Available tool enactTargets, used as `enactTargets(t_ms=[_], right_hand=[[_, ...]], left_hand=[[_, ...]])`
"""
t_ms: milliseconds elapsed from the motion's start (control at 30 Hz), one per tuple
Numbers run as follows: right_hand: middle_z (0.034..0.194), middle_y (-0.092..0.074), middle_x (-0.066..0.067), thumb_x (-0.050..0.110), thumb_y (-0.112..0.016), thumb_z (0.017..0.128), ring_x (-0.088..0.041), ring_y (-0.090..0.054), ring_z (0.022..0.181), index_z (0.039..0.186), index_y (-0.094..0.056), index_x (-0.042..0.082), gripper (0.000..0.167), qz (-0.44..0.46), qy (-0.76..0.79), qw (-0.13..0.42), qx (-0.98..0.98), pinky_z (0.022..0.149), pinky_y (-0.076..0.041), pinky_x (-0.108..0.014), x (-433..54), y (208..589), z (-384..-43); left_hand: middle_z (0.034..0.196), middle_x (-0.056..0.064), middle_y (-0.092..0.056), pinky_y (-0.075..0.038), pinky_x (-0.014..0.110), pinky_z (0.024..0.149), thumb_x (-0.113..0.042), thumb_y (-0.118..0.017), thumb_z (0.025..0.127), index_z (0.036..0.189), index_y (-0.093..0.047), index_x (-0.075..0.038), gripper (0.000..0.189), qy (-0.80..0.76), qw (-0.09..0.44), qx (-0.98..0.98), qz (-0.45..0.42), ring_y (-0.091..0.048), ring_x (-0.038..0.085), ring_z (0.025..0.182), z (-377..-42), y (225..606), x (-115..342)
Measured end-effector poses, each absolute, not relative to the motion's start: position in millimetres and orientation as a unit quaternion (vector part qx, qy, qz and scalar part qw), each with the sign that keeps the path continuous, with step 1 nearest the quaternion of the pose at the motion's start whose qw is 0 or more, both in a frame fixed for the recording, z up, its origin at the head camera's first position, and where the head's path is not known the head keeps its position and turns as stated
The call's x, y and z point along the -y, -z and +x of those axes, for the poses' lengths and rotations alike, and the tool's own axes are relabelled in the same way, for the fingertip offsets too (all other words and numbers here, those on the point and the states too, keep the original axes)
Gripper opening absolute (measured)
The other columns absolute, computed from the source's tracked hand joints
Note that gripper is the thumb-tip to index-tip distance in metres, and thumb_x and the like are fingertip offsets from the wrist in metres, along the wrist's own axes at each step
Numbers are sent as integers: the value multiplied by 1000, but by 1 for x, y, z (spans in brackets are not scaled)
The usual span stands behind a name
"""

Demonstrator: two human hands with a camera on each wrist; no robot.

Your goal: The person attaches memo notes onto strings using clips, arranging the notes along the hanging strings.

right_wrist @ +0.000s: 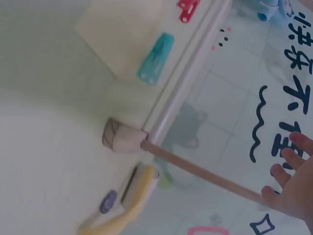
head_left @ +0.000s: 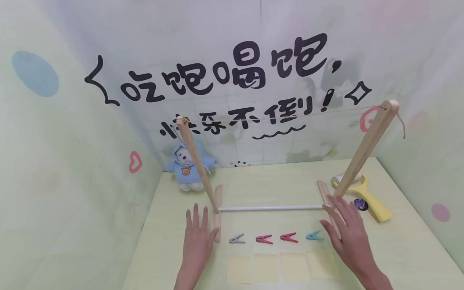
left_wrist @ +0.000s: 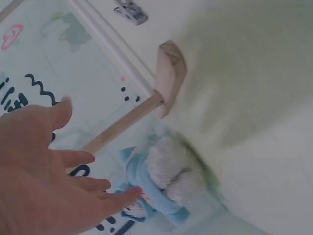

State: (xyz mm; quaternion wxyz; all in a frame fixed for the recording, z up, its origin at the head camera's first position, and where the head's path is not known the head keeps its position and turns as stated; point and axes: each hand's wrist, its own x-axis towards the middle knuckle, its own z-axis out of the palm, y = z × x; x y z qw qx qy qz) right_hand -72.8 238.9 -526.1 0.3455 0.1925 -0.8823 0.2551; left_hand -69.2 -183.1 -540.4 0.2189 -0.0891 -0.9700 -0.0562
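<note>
A wooden stand has a left post (head_left: 197, 161) and a right post (head_left: 366, 147), joined low down by a white rod (head_left: 272, 208) and at the top by a thin string (head_left: 282, 114). My left hand (head_left: 197, 241), fingers spread, is beside the left foot of the stand and holds nothing. With fingers extended, my right hand (head_left: 349, 237) overlaps the right foot in the head view; whether it touches the wood I cannot tell. Between the hands lie a grey clothespin (head_left: 237, 239), two red clothespins (head_left: 264, 239) and a teal clothespin (head_left: 314, 235). Several pale yellow paper squares (head_left: 266, 267) lie nearer me.
A plush toy in a blue hoodie (head_left: 186, 171) sits behind the left post. Right of the stand are a yellow-handled lint roller (head_left: 375, 203) and a small dark oval object (head_left: 360, 204). A printed cloth (head_left: 224, 36) with black writing backs the table.
</note>
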Motion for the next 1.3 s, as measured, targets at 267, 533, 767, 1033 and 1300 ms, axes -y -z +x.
enactTargets(t_ms=[267, 533, 767, 1033, 1300], right_hand=[[103, -81, 1, 7, -86, 92, -22, -76, 95, 121, -79, 4, 31, 171, -310, 241, 904, 89, -58, -36, -192, 568, -74], [101, -77, 2, 9, -95, 82, -14, -69, 89, 108, -80, 7, 30, 253, -322, 190, 892, 77, -59, -40, -142, 596, -86], [115, -74, -8, 21, -91, 89, -29, -66, 106, 119, -76, 3, 38, 314, -276, 117, 901, 88, -57, -50, -92, 593, -108], [116, -65, -4, 26, -93, 88, -24, -58, 104, 121, -73, 8, 43, 360, -225, 76, 902, 87, -54, -43, -56, 602, -112], [119, -61, -3, 17, -94, 85, -21, -54, 102, 113, -70, 10, 38, 344, -223, 106, 906, 85, -50, -37, -48, 610, -109]], left_hand=[[129, 19, -71, -64, 49, 92, -21, -85, 97, 132, -71, -2, 42, 201, 99, 974, -10, -73, 34, 114, -41, 577, 166], [126, 9, -56, -62, 53, 91, -24, -96, 83, 132, -69, -9, 57, 326, -57, 941, 75, -59, 31, 117, -21, 600, 153], [128, 7, -49, -55, 34, 82, -18, -98, 79, 124, -67, -20, 54, 362, -72, 926, 73, -44, 24, 113, -22, 606, 157], [124, 7, -45, -47, 27, 79, -18, -96, 81, 110, -69, -19, 40, 359, -81, 928, 49, -39, 24, 109, -22, 610, 158], [125, 6, -46, -45, 26, 79, -20, -97, 79, 107, -73, -16, 36, 369, -80, 924, 69, -37, 22, 106, -21, 610, 161]])
